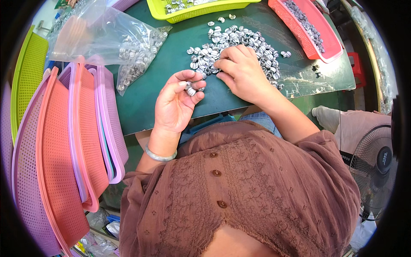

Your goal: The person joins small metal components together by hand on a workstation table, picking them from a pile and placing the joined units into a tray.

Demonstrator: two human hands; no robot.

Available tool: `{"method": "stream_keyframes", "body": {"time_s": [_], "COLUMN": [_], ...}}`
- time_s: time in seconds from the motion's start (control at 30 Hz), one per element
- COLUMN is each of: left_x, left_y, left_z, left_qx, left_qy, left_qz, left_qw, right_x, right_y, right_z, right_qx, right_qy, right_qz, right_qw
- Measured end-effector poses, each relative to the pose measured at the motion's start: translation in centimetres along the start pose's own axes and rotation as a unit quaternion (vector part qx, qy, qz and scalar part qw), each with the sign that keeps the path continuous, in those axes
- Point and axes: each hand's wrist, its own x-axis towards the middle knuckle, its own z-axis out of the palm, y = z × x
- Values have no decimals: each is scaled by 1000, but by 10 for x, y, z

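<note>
A loose pile of small grey-and-white striped pieces (pixel 229 36) lies on the green table (pixel 143 100). Palm up at the pile's near left edge, my left hand (pixel 176 100) has its fingers curled around a few of the striped pieces (pixel 191 91). My right hand (pixel 242 70) reaches over the near side of the pile, back upward. Its fingers are bent and its thumb is close to the forefinger, down among the pieces. Whether a piece sits between those fingertips is hidden.
At left, a clear plastic bag (pixel 139 53) holds more such pieces, beside stacked purple and coral perforated baskets (pixel 66 171). A yellow-green basket (pixel 201 12) stands at the far edge, a coral basket (pixel 329 45) with grey pieces at far right. Lower right is a fan (pixel 383 160).
</note>
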Motion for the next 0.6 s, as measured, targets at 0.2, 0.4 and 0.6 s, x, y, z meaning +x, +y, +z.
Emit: {"method": "stream_keyframes", "body": {"time_s": [0.2,0.4,0.6], "left_x": [1,-2,-8], "left_y": [-7,-8,7], "left_z": [-1,9,1], "left_qx": [485,779,778], "left_qy": [81,57,100], "left_qz": [166,211,223], "left_qw": [855,588,579], "right_x": [2,10,11], "right_y": [-3,-16,-14], "right_z": [4,12,22], "right_qx": [-54,-31,-18], "right_qy": [-9,-13,-12], "right_qz": [-8,-45,-65], "right_qw": [998,998,998]}}
